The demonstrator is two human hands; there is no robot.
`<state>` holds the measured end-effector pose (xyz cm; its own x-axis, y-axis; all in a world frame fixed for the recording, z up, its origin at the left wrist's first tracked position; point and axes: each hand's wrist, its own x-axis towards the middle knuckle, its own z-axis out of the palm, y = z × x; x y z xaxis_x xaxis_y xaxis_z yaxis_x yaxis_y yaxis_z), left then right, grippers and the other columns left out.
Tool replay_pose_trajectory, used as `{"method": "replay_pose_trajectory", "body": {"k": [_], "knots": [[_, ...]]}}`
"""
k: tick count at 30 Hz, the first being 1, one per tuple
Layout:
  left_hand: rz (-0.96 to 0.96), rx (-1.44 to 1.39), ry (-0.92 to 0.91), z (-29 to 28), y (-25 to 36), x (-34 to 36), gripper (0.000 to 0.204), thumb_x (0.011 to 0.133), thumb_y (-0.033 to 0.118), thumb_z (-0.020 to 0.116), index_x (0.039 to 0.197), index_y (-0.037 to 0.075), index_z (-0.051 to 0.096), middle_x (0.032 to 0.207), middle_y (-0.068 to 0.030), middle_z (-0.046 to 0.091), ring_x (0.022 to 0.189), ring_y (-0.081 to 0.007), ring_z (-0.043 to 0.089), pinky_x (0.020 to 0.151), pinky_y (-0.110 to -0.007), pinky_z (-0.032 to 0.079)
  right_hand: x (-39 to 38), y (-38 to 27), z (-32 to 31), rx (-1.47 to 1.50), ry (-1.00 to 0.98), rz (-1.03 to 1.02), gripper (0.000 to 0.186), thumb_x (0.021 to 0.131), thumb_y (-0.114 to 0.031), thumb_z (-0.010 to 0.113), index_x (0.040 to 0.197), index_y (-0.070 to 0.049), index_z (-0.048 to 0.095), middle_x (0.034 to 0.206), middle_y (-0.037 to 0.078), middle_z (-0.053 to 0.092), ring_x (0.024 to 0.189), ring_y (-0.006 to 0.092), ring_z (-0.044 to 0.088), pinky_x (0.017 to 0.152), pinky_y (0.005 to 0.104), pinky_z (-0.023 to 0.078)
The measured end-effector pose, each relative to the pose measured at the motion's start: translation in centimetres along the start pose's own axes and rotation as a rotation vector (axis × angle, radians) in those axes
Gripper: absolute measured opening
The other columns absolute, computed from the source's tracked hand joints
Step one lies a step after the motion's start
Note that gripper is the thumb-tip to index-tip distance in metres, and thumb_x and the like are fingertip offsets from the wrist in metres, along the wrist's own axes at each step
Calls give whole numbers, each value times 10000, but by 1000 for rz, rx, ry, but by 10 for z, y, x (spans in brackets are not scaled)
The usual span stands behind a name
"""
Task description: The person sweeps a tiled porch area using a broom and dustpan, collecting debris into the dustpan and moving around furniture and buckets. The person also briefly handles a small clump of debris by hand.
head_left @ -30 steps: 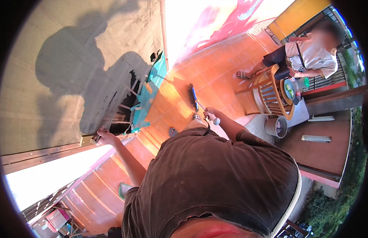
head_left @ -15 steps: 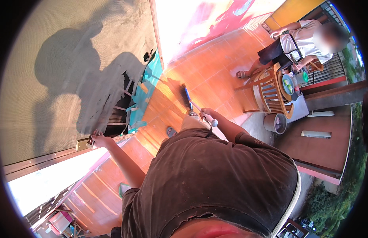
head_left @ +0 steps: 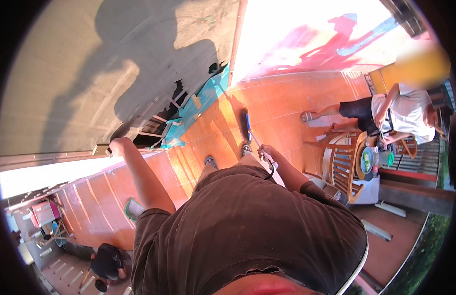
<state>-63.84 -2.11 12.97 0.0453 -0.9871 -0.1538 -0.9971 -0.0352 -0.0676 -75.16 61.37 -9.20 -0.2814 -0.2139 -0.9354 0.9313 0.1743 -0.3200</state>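
My right hand [head_left: 266, 152] is closed round the pale handle of a broom [head_left: 248, 123]. Its blue head with dark bristles points away from me, low over the orange tiles; whether it touches them I cannot tell. Out to the left, my left hand [head_left: 120, 147] is closed at the edge of a mesh screen door [head_left: 65, 88], beside a brass-coloured latch plate [head_left: 100, 149]. The fingertips are partly hidden. Holes gape in the lower mesh, next to a teal patch [head_left: 201, 105]. My shadow falls across the screen.
A seated person [head_left: 402, 115] in a white top is at the right, by a wooden chair [head_left: 343, 160] and a plate of green food [head_left: 367, 160]. Another person [head_left: 107, 263] in dark clothes is low at the left. A green-edged shoe [head_left: 132, 209] shows beside my left arm.
My view has turned, so the seated person appears lower and a second person shows at lower left. My left hand stays at the door edge; my right still holds the broom.
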Motion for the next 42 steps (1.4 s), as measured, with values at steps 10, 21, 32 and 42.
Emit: {"method": "replay_pose_trajectory", "body": {"k": [10, 21, 32, 42], "knots": [[-599, -1246, 770, 68, -22, 62, 251, 804, 38, 539, 1023, -85, 533, 949, -279, 627, 887, -413, 632, 784, -460, 503, -13, -44, 4, 84, -187, 321, 115, 907, -167, 444, 872, -62, 473, 562, -2, 419, 442, 135, 408, 427, 273, 397], [-694, -1336, 746, 27, 14, 5, 277, 793, 141, 575, 949, -86, 608, 925, -295, 654, 926, -454, 625, 820, -495, 491, -14, -95, -39, -67, -77, 250, 123, 898, -158, 454, 817, -67, 474, 544, -1, 420, 436, 138, 412, 432, 269, 401], [-639, -1320, 622, 26, -12, 8, 373, 806, 155, 569, 1091, -82, 529, 969, -303, 645, 942, -439, 630, 821, -490, 489, 10, -119, -29, -174, -137, 195, 142, 884, -143, 465, 760, -74, 471, 527, -1, 419, 433, 138, 417, 439, 263, 405], [-555, -1906, 3, -5, -13, -8, 342, 792, 94, 601, 1103, 65, 460, 853, -90, 578, 783, -189, 584, 678, -387, 481, 15, -142, -3, -307, -102, 166, 171, 871, -130, 475, 708, -80, 469, 511, 0, 419, 431, 138, 421, 445, 258, 409]]}}
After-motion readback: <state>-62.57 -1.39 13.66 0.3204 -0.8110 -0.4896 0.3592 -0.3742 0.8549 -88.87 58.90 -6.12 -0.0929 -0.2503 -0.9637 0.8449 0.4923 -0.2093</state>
